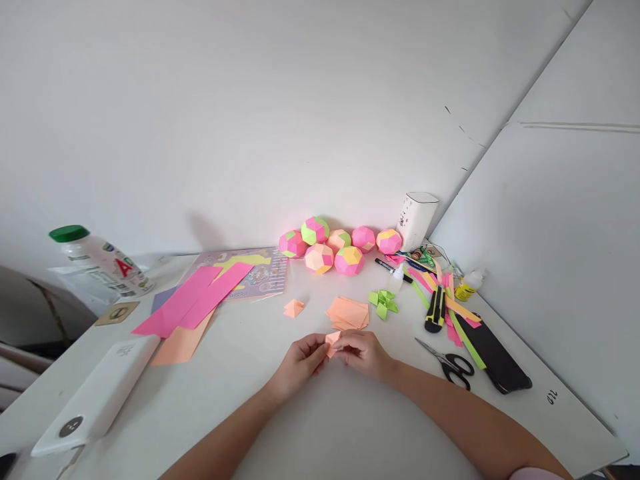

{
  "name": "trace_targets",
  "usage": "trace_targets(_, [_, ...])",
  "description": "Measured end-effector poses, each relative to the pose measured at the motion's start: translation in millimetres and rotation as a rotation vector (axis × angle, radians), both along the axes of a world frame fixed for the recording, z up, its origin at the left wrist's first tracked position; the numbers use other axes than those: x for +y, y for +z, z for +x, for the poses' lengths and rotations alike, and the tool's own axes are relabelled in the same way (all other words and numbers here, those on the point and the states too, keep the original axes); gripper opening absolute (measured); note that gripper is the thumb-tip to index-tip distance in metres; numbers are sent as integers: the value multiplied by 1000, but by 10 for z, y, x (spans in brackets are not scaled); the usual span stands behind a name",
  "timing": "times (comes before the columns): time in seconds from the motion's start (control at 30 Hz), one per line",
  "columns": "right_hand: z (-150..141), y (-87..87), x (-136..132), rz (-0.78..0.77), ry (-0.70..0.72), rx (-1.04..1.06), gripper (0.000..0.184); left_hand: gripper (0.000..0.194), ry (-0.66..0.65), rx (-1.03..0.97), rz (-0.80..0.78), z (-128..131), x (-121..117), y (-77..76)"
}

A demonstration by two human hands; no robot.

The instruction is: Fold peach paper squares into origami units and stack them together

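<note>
Between my two hands is a small folded piece of peach paper (332, 341). My left hand (304, 355) pinches its left side, and my right hand (364, 351) grips it from the right with bent fingers. Just beyond my hands lies a loose stack of peach paper pieces (349, 312). To the left of the stack sits a folded peach paper unit (294, 308). Several folded green paper units (383, 303) are heaped to the right. Parts of the held paper are hidden by my fingers.
Several colourful paper balls (319, 259) stand by the wall. Scissors (450, 365), a box cutter (436, 309), paper strips (465, 327) and a black case (495, 353) lie right. Pink sheets (195, 300), a white laminator-like device (100, 393) and a green-capped bottle (100, 260) are left.
</note>
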State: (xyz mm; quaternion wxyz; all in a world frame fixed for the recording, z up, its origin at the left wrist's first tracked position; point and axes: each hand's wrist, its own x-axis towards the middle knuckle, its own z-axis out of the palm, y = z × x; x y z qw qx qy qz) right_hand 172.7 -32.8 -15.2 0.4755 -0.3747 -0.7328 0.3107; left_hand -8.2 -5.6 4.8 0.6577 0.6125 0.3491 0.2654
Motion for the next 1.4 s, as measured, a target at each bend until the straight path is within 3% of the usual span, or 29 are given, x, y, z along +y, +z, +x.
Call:
trace_targets(0.33, [5, -16, -8, 17, -26, -39, 20, 32, -38, 40, 19, 8, 7, 18])
trace_targets(0.77, [7, -29, 3, 10, 1, -32, 18, 27, -61, 5, -99, -32, 71, 112])
trace_targets(1.07, [-16, 0, 6, -59, -56, 10, 15, 33, 2, 34, -60, 15, 25, 46])
trace_targets(1.4, [-43, 110, -17, -417, -98, 251, 11, 39, -17, 82, 59, 26, -31, 44])
